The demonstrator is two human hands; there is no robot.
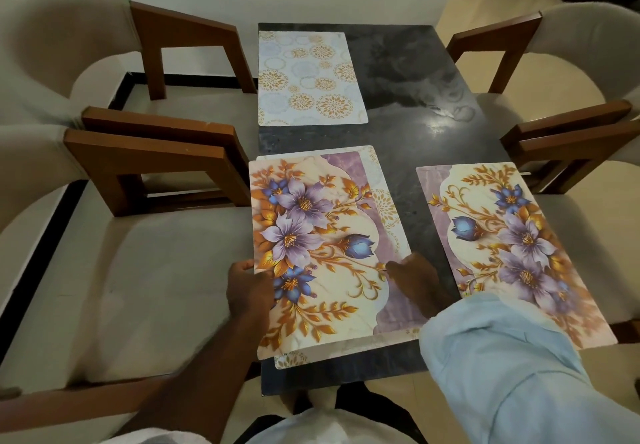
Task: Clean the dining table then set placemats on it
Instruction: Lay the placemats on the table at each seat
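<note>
Viewing position: head camera, aimed down over the near end of the dining table [408,72].
Left hand [249,287]: clamped on the left edge of the top floral placemat [311,235], thumb on the printed face.
Right hand [415,280]: curled over the right edge of the same mat, apparently pinching; finger undersides hidden.
Hand spacing: kept apart, one at each side edge.
Task item location: lay at the near-left place, stacked askew on a medallion placemat [384,208], rim of the latter visible at the right and near edges.
Other mats: second medallion placemat [308,76] laid at far left; second floral placemat [512,242] laid at near right, partly hidden by a light-blue sleeve [502,357].
Far-right place: carried no mat.
Risk, drag: judged possible that friction pulled the lower mat along on lifting, leaving it crooked.
Risk, overhang: left edge sat at or just past the table edge; slip to the floor judged possible on an uneven release.
Risk, residue: pale smears [453,107] remained at far right; trapped under a mat if covered unwiped.
Risk, sleeve: hung over the near-right mat; a brush judged enough to shift it.
Markings: no brand, label or readable writing found; printed flowers and medallions only.
</note>
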